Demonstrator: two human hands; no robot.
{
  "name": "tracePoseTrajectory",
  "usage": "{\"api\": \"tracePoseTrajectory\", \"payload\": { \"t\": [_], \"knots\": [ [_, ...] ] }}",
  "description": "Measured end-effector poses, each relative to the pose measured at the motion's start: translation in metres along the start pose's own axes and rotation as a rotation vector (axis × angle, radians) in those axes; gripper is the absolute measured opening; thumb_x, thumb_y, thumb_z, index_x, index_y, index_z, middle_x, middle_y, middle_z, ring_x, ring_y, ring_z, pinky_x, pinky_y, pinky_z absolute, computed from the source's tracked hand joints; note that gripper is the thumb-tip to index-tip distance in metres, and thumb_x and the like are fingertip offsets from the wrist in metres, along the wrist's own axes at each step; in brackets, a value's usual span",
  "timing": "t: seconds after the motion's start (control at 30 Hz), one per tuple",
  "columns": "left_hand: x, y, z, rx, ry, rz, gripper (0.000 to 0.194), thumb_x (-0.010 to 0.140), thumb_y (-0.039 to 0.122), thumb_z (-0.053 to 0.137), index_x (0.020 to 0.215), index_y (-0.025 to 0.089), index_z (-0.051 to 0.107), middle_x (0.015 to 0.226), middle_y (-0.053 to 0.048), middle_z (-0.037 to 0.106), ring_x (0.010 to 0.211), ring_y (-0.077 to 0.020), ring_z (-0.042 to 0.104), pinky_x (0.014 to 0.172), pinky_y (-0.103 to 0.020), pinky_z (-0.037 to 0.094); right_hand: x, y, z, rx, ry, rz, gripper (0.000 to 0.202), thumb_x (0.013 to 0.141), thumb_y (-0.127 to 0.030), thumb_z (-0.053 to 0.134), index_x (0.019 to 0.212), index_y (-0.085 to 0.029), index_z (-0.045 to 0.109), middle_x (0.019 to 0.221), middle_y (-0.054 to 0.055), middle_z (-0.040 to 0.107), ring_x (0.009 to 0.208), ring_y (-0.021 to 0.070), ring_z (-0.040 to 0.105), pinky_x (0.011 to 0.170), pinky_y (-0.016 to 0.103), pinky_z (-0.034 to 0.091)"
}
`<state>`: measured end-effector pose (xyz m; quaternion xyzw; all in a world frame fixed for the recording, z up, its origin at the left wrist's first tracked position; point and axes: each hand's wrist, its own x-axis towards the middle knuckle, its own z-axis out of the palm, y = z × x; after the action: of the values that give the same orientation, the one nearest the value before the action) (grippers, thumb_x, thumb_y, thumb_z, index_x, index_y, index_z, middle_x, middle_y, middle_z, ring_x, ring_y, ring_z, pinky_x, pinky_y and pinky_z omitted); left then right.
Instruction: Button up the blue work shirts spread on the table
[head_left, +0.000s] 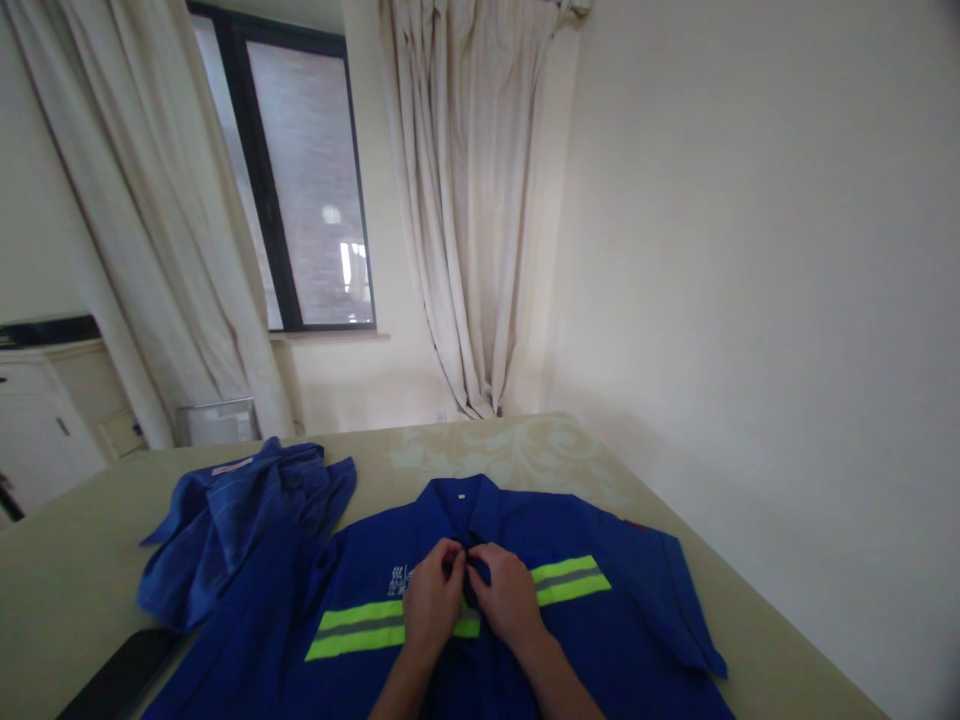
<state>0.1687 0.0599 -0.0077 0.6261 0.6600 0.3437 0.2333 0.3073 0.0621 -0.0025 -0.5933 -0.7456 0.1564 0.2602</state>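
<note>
A blue work shirt (592, 525) with yellow-green reflective bands lies spread out, its collar pointing away from me. My left hand (435, 592) and my right hand (504, 592) meet at the front opening, just below the collar. Thumbs and fingers of both are pinched together on the shirt's front edge. Any button between the fingertips is too small and covered to make out. White lettering shows on the chest beside my left hand.
The shirt rests on a pale green bed cover (757, 610). A crumpled blue garment (247, 520) lies at the left, near a dark flat object (120, 675). A wall (750, 300) runs along the right; curtains (472, 200) and a window (307, 180) stand behind.
</note>
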Motion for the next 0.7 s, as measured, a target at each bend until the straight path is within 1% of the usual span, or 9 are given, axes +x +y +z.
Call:
{"api": "tracePoseTrajectory", "payload": {
  "t": [0.07,0.2,0.33,0.47,0.57,0.63,0.7],
  "knots": [
    [0.001,-0.001,0.0,-0.021,0.007,0.025,0.02,0.097,0.031,0.049,0.096,0.027,0.069,0.09,0.002,0.076,0.08,-0.0166,0.069,0.068,-0.024,0.044,-0.001,-0.001,-0.001,0.003,0.012,-0.018,0.023,0.097,-0.027,0.052,0.106,-0.028,0.073,0.106,0.002,0.074,0.099,0.0183,0.07,0.083,0.023,0.046],
    [0.001,-0.002,0.002,-0.068,0.033,0.114,0.025,0.097,0.036,0.045,0.096,0.025,0.068,0.095,-0.001,0.074,0.081,-0.0193,0.068,0.073,-0.029,0.048,-0.003,-0.004,-0.003,-0.022,0.038,-0.036,0.028,0.101,-0.025,0.044,0.104,-0.027,0.072,0.103,0.002,0.072,0.094,0.0171,0.07,0.081,0.023,0.046],
    [0.0,-0.003,0.006,-0.061,0.078,0.092,0.027,0.096,0.035,0.044,0.1,0.024,0.069,0.098,-0.003,0.074,0.086,-0.0208,0.069,0.078,-0.031,0.05,-0.003,-0.005,-0.002,-0.075,0.036,-0.059,0.03,0.103,-0.025,0.041,0.105,-0.027,0.071,0.101,0.002,0.07,0.09,0.0154,0.069,0.077,0.021,0.046],
    [0.001,-0.007,0.008,-0.086,0.091,0.113,0.027,0.095,0.03,0.043,0.094,0.023,0.069,0.094,-0.004,0.072,0.088,-0.0212,0.068,0.081,-0.032,0.05,-0.002,-0.003,-0.001,-0.11,0.006,-0.105,0.029,0.103,-0.023,0.043,0.105,-0.027,0.072,0.101,0.001,0.07,0.087,0.0144,0.068,0.076,0.021,0.045],
    [0.003,-0.009,0.006,-0.138,0.073,0.154,0.026,0.095,0.03,0.043,0.092,0.022,0.068,0.091,-0.004,0.071,0.086,-0.0204,0.068,0.08,-0.031,0.05,-0.003,-0.001,-0.002,-0.052,0.002,-0.135,0.028,0.102,-0.023,0.045,0.103,-0.028,0.073,0.098,0.0,0.07,0.089,0.0152,0.068,0.079,0.021,0.045],
    [0.004,-0.01,0.005,-0.169,0.057,0.191,0.028,0.096,0.033,0.042,0.092,0.022,0.067,0.09,-0.004,0.07,0.084,-0.0198,0.067,0.079,-0.03,0.051,-0.004,-0.001,-0.003,0.007,0.036,-0.129,0.028,0.102,-0.024,0.046,0.102,-0.028,0.073,0.097,0.001,0.07,0.09,0.0156,0.068,0.081,0.021,0.045],
    [0.006,-0.011,0.004,-0.204,0.045,0.23,0.029,0.096,0.036,0.043,0.091,0.022,0.068,0.09,-0.004,0.07,0.084,-0.02,0.067,0.079,-0.03,0.052,-0.005,-0.002,-0.002,0.042,0.091,-0.086,0.026,0.102,-0.026,0.048,0.098,-0.026,0.074,0.095,0.001,0.07,0.089,0.0164,0.069,0.082,0.023,0.046]
  ]
}}
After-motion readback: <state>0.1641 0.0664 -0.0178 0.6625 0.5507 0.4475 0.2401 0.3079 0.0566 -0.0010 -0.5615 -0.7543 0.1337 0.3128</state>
